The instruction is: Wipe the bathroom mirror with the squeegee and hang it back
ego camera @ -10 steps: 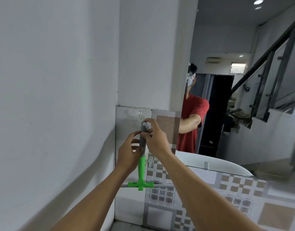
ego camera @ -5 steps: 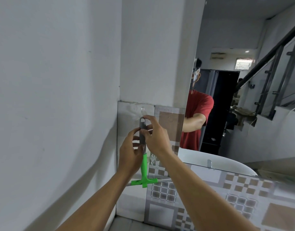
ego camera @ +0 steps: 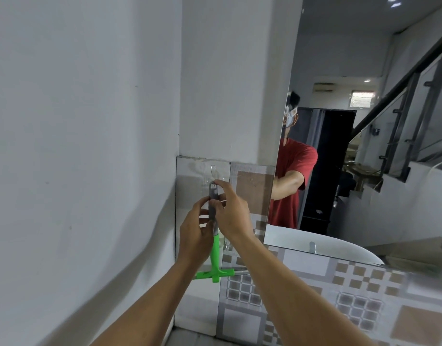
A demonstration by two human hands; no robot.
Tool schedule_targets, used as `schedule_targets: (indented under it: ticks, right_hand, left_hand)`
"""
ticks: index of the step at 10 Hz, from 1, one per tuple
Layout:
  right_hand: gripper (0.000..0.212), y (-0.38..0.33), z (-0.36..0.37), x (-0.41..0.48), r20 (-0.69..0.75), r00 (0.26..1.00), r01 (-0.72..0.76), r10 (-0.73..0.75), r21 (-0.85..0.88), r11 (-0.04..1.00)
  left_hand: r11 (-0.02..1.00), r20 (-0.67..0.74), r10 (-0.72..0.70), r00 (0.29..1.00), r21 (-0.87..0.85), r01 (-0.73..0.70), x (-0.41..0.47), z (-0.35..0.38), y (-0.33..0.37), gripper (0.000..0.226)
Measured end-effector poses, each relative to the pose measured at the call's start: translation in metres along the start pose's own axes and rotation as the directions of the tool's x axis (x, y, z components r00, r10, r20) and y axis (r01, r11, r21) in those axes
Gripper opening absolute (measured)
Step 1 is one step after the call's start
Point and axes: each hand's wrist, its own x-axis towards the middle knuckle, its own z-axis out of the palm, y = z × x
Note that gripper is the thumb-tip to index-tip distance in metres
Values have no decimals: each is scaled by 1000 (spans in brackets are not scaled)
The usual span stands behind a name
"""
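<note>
As both hands grip it, left hand (ego camera: 195,229) and right hand (ego camera: 231,212) grasping squeegee (ego camera: 215,248) handle, top just below clear wall hook (ego camera: 213,171), beside mirror (ego camera: 364,136).

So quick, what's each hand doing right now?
Left hand: closed on the squeegee handle.
Right hand: pinching the handle's grey top, just under the hook.

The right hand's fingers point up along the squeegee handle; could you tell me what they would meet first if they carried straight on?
Probably the clear hook on the tile, just above the right hand and the squeegee; depth is unclear.
</note>
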Motion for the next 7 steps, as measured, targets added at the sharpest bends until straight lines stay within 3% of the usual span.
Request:
schedule_targets:
  ticks: [4, 7]
  right_hand:
    - [52, -7, -8, 0, 71, 997, -16, 18, -33, 999]
    - [68, -15, -26, -16, 107, 994, 15, -4, -97, 995]
  left_hand:
    - [999, 24, -41, 999, 8, 41, 3, -5, 0, 41]
    - [994, -88, -58, 994, 86, 65, -5, -8, 10, 44]
